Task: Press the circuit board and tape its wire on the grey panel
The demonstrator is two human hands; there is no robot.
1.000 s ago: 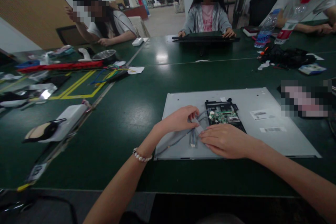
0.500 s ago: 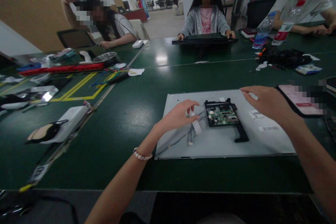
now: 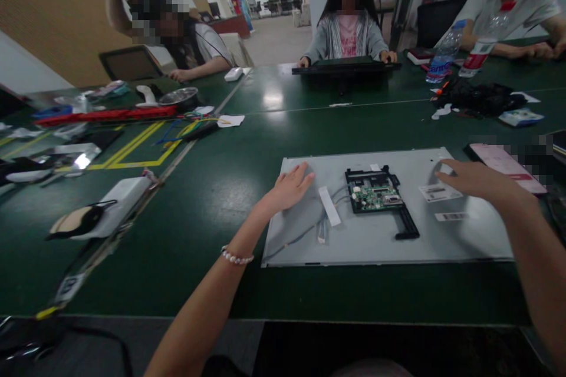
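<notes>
A flat grey metal panel (image 3: 375, 247), like the back of a display, lies on the table in front of me. On its middle sits a black plastic bracket (image 3: 407, 221) with a green circuit board (image 3: 375, 196). Grey cables (image 3: 305, 234) run from the board to the left, with a white strip of tape (image 3: 329, 205) across them. My left hand (image 3: 290, 187) is over the panel's left part, fingers stretched out, holding nothing. Near the panel's right side, beside a white label (image 3: 437, 191), my right hand (image 3: 475, 179) hovers with thumb and fingers apart, also holding nothing.
A phone (image 3: 506, 166) lies right of the panel. Two plastic bottles (image 3: 446, 53) and a black tangled bundle (image 3: 480, 97) stand farther back. Across the table a person holds a dark screen (image 3: 347, 66). At left are a white box (image 3: 119, 203) and a red strip (image 3: 106, 115).
My left hand has moved left, away from the cables and tape, and its fingers have straightened. My right hand has shifted right and slightly down toward the panel's right side.
</notes>
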